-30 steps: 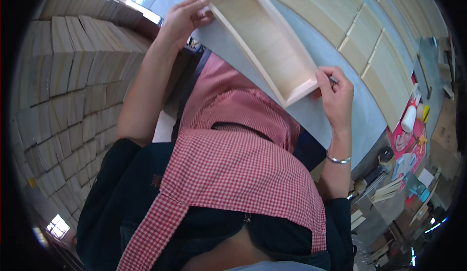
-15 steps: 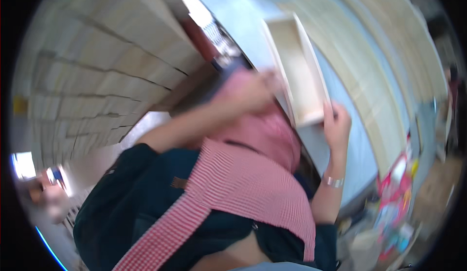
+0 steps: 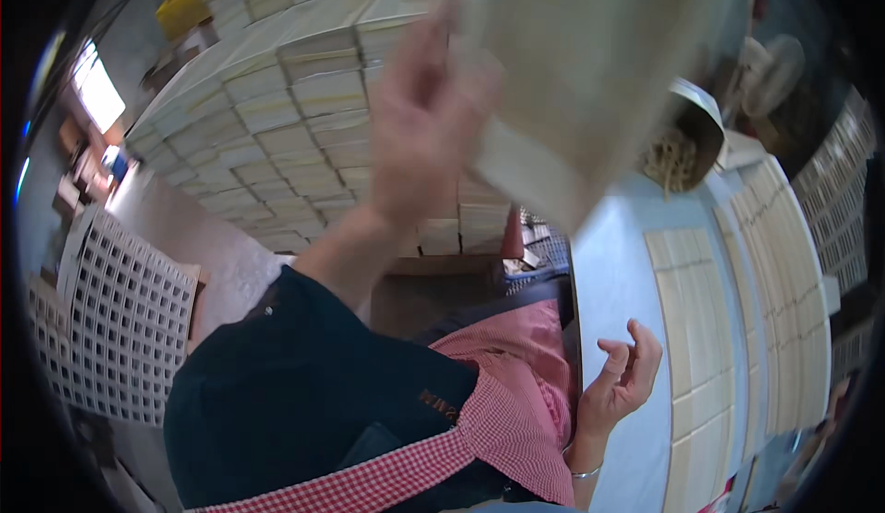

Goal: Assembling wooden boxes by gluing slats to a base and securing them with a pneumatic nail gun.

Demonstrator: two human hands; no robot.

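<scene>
Head view: left hand (image 3: 426, 130), blurred, gripped pale shallow wooden tray (image 3: 590, 70) raised at 12 o'clock. Right hand (image 3: 625, 379) empty, fingers loosely curled, at 4 o'clock over light blue tabletop (image 3: 613, 283). Risk: one-handed hold could slip, tray dropping onto flat wooden panels (image 3: 710, 329).

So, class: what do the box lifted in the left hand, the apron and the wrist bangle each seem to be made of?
Box: probably thin pale unfinished wood, matt and light tan, though motion blur hides any grain. Apron: woven cloth with a red-and-white check, soft folds. Bangle: likely metal, thin and silvery with a shine. The left hand holds the box; the right hand is open and empty.
</scene>
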